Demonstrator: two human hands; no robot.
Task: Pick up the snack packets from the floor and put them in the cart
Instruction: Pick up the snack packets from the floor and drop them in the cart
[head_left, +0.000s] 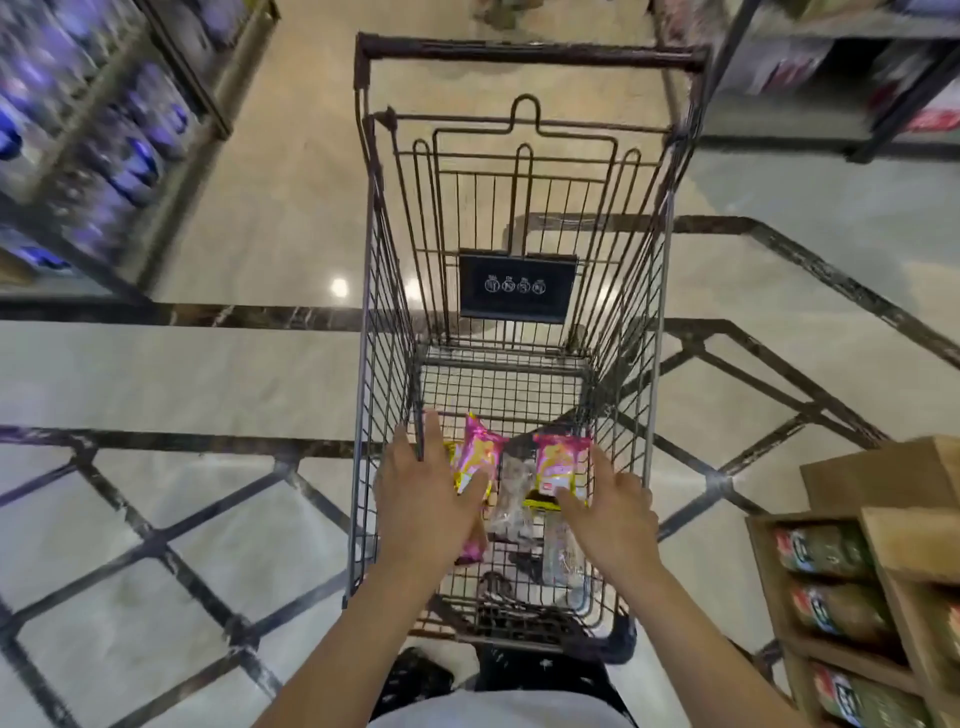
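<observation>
The wire shopping cart stands straight ahead of me, seen from above. Inside its near end are two pink snack packets and two clear packets. My left hand is over the cart's left side, fingers straight, with its thumb across the left pink packet. My right hand hovers on the right with fingers spread, its index fingertip and thumb at the edges of the right pink packet. Whether either hand still grips a packet is unclear.
A black label plate hangs on the cart's folded seat flap. Dark shelving with blue goods is at the far left, more shelves are at the far right, and a wooden rack of green packets stands near right. The tiled floor is glossy.
</observation>
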